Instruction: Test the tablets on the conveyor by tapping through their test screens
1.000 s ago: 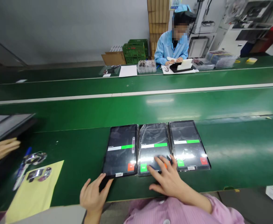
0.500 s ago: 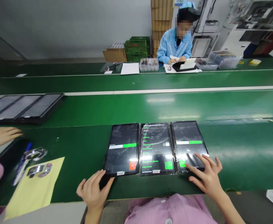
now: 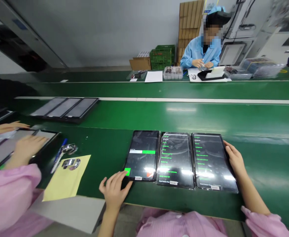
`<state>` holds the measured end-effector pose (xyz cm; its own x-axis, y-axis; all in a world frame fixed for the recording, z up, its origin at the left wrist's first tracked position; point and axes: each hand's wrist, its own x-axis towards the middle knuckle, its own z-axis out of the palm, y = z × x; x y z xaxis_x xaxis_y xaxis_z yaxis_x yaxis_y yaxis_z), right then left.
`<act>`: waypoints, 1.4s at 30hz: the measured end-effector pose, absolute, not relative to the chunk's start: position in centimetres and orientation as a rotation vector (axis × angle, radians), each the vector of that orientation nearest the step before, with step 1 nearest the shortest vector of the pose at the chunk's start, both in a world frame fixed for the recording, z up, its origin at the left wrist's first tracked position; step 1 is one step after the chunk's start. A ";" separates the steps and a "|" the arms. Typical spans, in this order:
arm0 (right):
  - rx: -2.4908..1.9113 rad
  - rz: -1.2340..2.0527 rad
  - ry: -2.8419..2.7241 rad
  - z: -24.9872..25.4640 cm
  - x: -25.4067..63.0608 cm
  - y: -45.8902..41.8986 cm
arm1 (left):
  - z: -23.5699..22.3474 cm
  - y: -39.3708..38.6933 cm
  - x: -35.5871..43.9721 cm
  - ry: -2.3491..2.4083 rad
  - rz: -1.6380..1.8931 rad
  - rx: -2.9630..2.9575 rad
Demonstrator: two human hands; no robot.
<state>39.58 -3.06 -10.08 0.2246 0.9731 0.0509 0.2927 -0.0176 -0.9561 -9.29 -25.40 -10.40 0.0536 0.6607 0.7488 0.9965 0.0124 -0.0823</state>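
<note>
Left of the middle tablet (image 3: 175, 159), the left hand (image 3: 115, 190) lays unclenched fingers on the left tablet (image 3: 144, 160), while right of it the right hand (image 3: 235, 159) meets the right tablet (image 3: 211, 161), grip impossible to tell, so an inward push could knock neighbouring edges together.

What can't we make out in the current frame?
All in the head view:
Whether the right hand's fingers reach under the right tablet: hand and tablet edge hide it.
That tablet's lower text lines: washed out by glare.
Print on its white label: too small.
What the person in blue is handling: too small.
The rest of the co-worker beyond the pink sleeve: cut off by the left edge.
</note>
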 end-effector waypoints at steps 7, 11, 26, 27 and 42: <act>-1.480 0.824 -1.215 -11.1 39.3 -2.5 | -6.8 -21.7 -8.0 -1.785 -0.663 -1.875; -1.399 0.887 -1.201 -11.6 39.5 -1.8 | -3.3 -14.2 -6.0 -2.000 -0.643 -1.968; -1.336 0.985 -1.135 -12.8 39.3 -1.0 | -1.3 -1.7 -1.8 -2.331 0.018 -2.336; -1.338 0.990 -1.115 -12.7 39.2 -1.1 | -1.3 -1.5 -1.7 -2.340 0.024 -2.323; -1.307 1.001 -0.985 -12.4 38.3 -1.5 | -0.5 0.2 4.4 -2.140 -0.045 -2.523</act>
<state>38.33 -1.47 -12.36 0.2817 0.9595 0.0062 -0.0213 0.0127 -0.9997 4.38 0.21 -0.46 0.1689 0.9818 -0.0872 0.9773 -0.1553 0.1443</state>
